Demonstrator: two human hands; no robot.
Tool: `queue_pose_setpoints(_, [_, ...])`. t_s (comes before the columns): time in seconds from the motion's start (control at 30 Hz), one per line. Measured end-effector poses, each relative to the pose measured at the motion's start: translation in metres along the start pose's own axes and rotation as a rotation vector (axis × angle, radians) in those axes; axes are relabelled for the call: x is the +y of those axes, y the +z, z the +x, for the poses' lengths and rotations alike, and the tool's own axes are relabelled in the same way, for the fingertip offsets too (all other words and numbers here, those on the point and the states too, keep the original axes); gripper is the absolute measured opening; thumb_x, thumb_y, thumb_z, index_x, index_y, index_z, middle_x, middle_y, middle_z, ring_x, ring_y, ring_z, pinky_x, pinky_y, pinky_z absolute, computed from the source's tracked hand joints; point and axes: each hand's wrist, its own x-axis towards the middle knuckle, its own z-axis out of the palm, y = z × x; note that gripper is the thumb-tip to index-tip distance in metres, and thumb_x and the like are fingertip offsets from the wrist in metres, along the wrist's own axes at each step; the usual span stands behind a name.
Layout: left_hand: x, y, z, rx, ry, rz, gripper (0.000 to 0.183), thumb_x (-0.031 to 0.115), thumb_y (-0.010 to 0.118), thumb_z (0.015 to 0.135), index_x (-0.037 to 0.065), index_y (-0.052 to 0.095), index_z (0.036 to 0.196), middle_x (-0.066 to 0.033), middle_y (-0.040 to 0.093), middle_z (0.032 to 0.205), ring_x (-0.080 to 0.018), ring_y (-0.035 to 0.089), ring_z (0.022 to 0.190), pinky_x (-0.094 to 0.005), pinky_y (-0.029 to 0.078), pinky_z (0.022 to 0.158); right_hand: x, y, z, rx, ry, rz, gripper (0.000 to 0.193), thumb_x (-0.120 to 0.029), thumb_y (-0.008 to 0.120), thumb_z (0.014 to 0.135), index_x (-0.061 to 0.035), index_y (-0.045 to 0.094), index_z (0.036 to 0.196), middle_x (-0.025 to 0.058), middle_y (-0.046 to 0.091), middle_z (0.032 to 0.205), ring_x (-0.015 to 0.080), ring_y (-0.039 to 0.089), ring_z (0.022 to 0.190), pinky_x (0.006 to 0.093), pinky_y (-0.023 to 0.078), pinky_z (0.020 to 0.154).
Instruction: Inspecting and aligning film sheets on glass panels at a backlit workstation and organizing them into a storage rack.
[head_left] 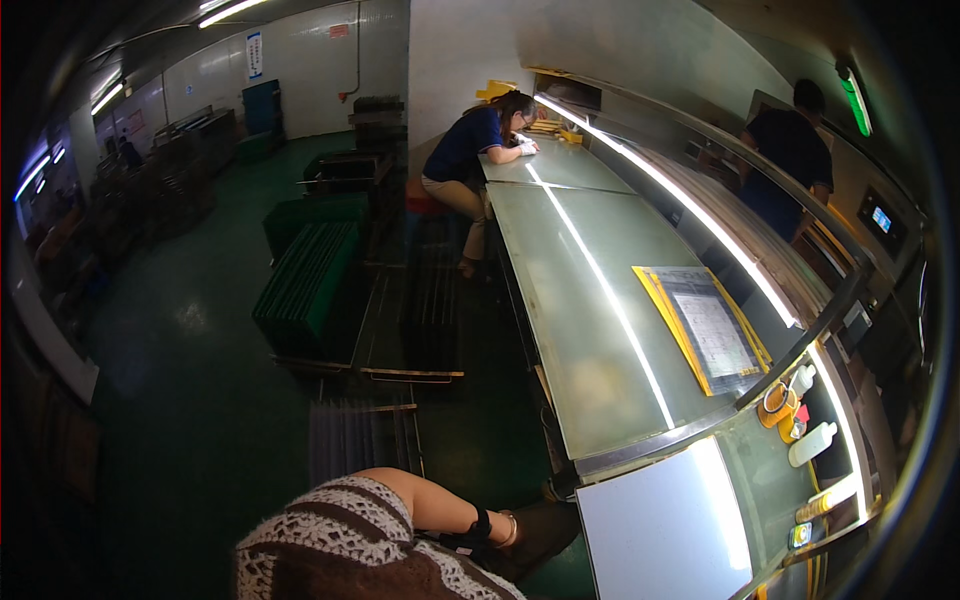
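Note:
My left forearm (440, 508) comes in at the lower edge, bent to the right, below a brown and white knit sleeve (335, 525). A black strap and a bracelet (511, 530) circle the wrist. Past the bracelet the hand is lost in dark brown shadow, so its fingers do not show. Closest to it on the right lies a flat white board (655, 525) on the near end of the long glass-topped table (590, 390). My right hand is out of the picture.
A yellow-edged dark sheet (700, 325) lies on the table; bottles (812, 445) and tape rolls (776, 402) stand at right. Green racks (310, 290) fill the left floor. A seated person (475, 150) leans over the far end; another person (785, 160) stands behind the rail.

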Motion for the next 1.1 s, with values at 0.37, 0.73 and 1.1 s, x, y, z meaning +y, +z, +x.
queue_pose_setpoints(0.37, [0.011, -0.06, -0.035, 0.388, 0.1, -0.01, 0.046, 0.034, 0.065, 0.074, 0.007, 0.063, 0.112, -0.0078, 0.059, 0.121, -0.0224, 0.053, 0.115, -0.0324, 0.044, 0.093, -0.164, -0.032, 0.083, -0.212, 0.18, -0.104, 0.02, -0.018, 0.053, 0.084, -0.0029, 0.062, 0.075, 0.0159, 0.062, 0.08, 0.0349, 0.058, 0.075, 0.0427, 0.047, 0.068])
queue_pose_setpoints(0.73, [0.046, -0.098, -0.119, 0.769, 0.325, -0.408, 0.047, 0.005, 0.06, 0.069, -0.006, 0.053, 0.114, -0.0213, 0.059, 0.104, -0.0299, 0.058, 0.1, -0.0316, 0.045, 0.086, -0.18, -0.041, 0.098, -0.222, 0.154, -0.067, 0.019, -0.019, 0.054, 0.084, -0.0033, 0.063, 0.079, 0.0163, 0.061, 0.081, 0.0352, 0.057, 0.075, 0.0427, 0.047, 0.068])
queue_pose_setpoints(1.1, [0.067, -0.127, -0.179, 0.925, 0.356, -0.677, 0.045, 0.005, 0.045, 0.082, -0.003, 0.044, 0.127, -0.0218, 0.053, 0.121, -0.0263, 0.052, 0.114, -0.0304, 0.039, 0.097, -0.192, -0.045, 0.103, -0.255, 0.234, -0.052, 0.018, -0.018, 0.052, 0.084, -0.0034, 0.063, 0.079, 0.0159, 0.062, 0.081, 0.0343, 0.058, 0.075, 0.0424, 0.047, 0.068])
